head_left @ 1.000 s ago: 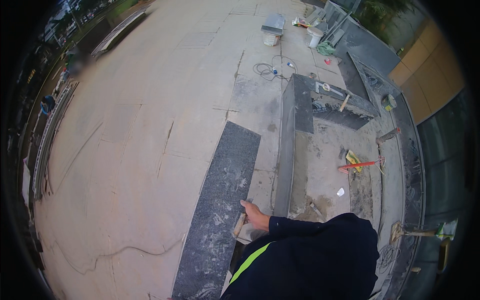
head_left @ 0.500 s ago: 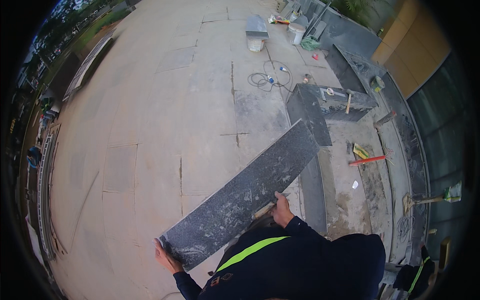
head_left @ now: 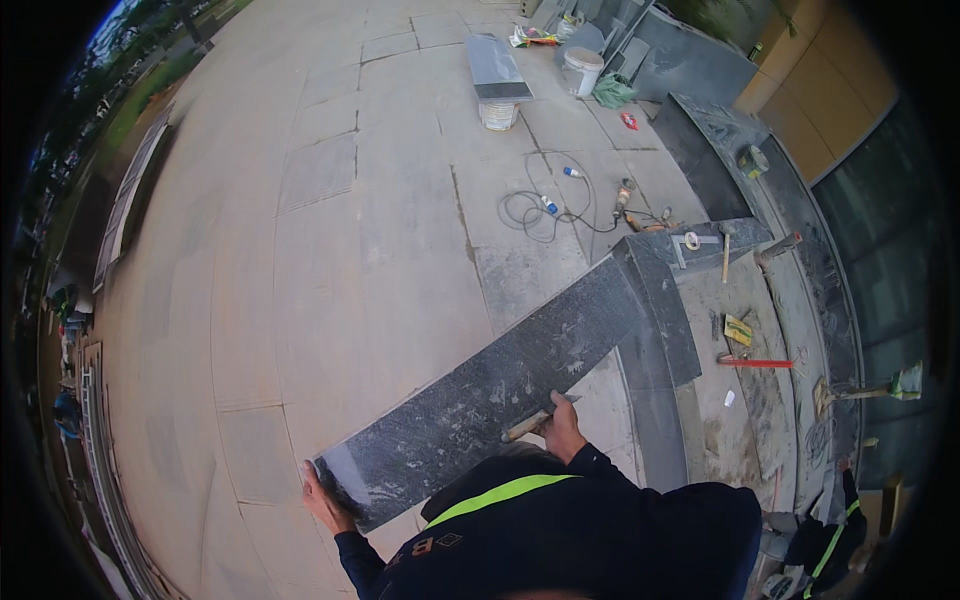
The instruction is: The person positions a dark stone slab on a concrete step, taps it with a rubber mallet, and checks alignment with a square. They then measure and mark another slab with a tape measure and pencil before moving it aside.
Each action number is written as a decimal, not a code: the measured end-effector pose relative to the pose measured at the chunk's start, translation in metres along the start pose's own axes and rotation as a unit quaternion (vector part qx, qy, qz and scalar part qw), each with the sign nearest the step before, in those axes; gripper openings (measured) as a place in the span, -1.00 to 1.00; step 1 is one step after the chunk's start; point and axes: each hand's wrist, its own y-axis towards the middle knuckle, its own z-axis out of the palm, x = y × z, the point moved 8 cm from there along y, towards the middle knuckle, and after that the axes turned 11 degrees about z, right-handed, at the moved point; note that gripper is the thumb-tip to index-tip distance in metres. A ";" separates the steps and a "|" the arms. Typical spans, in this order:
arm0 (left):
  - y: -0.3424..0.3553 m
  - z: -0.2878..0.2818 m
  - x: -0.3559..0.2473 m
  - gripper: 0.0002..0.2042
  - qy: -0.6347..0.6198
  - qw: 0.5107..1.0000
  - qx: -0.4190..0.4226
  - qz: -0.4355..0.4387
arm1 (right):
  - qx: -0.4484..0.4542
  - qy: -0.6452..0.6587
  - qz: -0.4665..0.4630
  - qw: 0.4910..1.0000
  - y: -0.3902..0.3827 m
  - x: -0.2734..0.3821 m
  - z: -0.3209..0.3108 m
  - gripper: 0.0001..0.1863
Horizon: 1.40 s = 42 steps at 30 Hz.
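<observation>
A long dark grey stone slab [head_left: 480, 390], smeared with pale dust, lies slanted across the front of my body. My left hand [head_left: 328, 500] grips its near left end, with the fingers along the short edge. My right hand [head_left: 563, 432] holds the long near edge around the middle. A tool with a wooden handle [head_left: 527, 426] is also in my right hand; its working end is hidden. The slab's far end overlaps the corner of a low dark stone wall [head_left: 655, 300] in view; whether they touch, I cannot tell.
A steel square [head_left: 680, 252] and a hammer [head_left: 726, 255] lie on the wall. Beyond it are a power tool [head_left: 623, 195], a looped cable [head_left: 530, 215] and a bucket [head_left: 499, 115] under a slab. A red bar [head_left: 757, 363] lies right. A co-worker's dark sleeve [head_left: 850, 490] shows lower right.
My view has turned and moved forward, so the wall and tools sit lower and further right. Both hands keep their hold on the slab, whose far end appears nearer the wall's corner.
</observation>
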 end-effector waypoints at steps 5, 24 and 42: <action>0.193 0.125 -0.078 -0.21 -0.023 0.999 0.002 0.026 | -0.004 0.031 -0.009 0.999 0.100 0.083 0.183 -0.48; 0.822 0.960 -0.517 -0.28 0.020 0.973 0.209 0.099 | -0.113 0.144 -0.033 0.983 0.592 0.736 0.734 -0.45; 1.259 1.783 -0.859 -0.18 0.012 0.941 0.310 0.136 | -0.094 0.284 -0.088 0.950 1.086 1.346 1.101 -0.61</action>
